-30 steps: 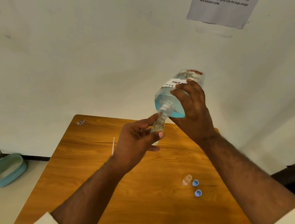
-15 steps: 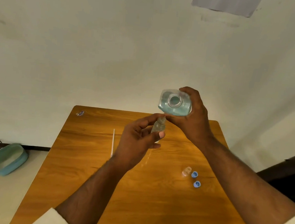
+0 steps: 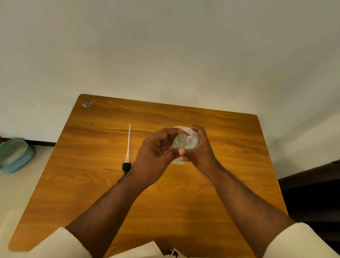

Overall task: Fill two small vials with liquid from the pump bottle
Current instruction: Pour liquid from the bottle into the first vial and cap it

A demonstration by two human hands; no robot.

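Note:
My left hand [image 3: 157, 148] pinches a small clear vial [image 3: 179, 142], upright, with pale liquid in it. Just behind it my right hand [image 3: 199, 152] grips the large clear bottle [image 3: 191, 140], which holds blue liquid and stands upright over the table, its open neck facing up. The bottle's pump head with its long white tube [image 3: 128, 143] lies loose on the wooden table [image 3: 179, 201], left of my hands. My right arm hides the second vial and the blue caps.
A small sticker [image 3: 87, 104] sits at the table's far left corner. A teal basin [image 3: 9, 155] lies on the floor to the left. A dark piece of furniture [image 3: 323, 193] stands to the right of the table. The wall is close behind.
My right hand has swung the bottle from tilted over the vial to upright and lowered it. Both hands came down toward the table. The view has tipped downward.

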